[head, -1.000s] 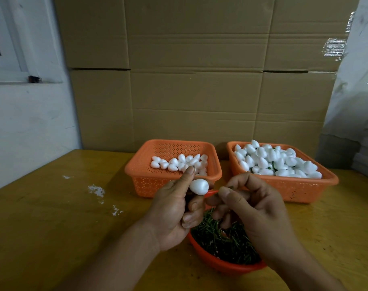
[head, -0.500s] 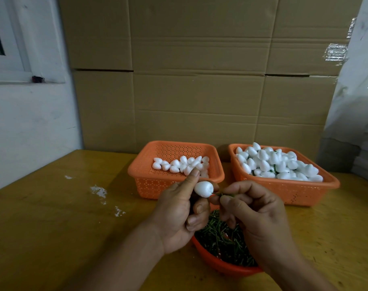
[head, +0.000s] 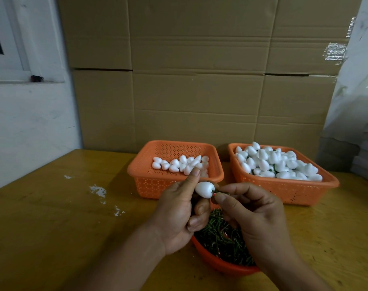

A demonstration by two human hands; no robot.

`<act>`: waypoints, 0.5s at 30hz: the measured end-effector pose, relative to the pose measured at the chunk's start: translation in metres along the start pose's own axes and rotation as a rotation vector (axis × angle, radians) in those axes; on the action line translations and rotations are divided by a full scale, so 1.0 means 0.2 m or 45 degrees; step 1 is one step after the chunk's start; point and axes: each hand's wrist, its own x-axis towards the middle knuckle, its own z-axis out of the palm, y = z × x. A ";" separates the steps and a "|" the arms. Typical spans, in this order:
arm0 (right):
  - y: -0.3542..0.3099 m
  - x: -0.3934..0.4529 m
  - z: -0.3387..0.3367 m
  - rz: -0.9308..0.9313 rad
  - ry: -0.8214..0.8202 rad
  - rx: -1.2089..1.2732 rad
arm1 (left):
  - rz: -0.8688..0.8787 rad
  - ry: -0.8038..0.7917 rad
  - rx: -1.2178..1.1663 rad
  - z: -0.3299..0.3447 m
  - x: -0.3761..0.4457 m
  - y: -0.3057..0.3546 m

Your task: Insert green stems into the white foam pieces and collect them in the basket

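My left hand (head: 178, 208) pinches a white egg-shaped foam piece (head: 203, 189) between thumb and fingers. My right hand (head: 252, 215) holds a thin green stem (head: 218, 192) whose tip touches the foam piece's right end. Under both hands sits a round orange bowl (head: 216, 263) full of green stems (head: 223, 238). Behind it, the left orange basket (head: 155, 181) holds plain foam pieces (head: 178, 162). The right orange basket (head: 283, 190) is heaped with foam pieces (head: 271, 162), green stems showing among them.
The yellow wooden table (head: 53, 217) has white crumbs (head: 98, 191) left of the baskets. Stacked cardboard boxes (head: 199, 80) stand close behind the baskets. A white wall (head: 27, 127) is at the left, plastic sheeting (head: 355, 91) at the right.
My right hand has brought a green stem up from the bowl to the foam piece's end. My left hand has kept the foam piece raised and turned it slightly.
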 end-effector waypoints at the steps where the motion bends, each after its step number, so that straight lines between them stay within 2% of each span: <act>1: 0.00 0.00 0.00 -0.007 0.000 -0.005 | 0.004 0.000 -0.002 0.00 0.00 0.00; 9: 0.00 0.00 0.01 -0.047 0.025 -0.020 | 0.071 0.002 0.055 0.01 0.00 -0.01; 15: 0.01 -0.01 0.01 -0.099 0.069 -0.197 | 0.130 0.025 0.132 0.01 0.00 -0.01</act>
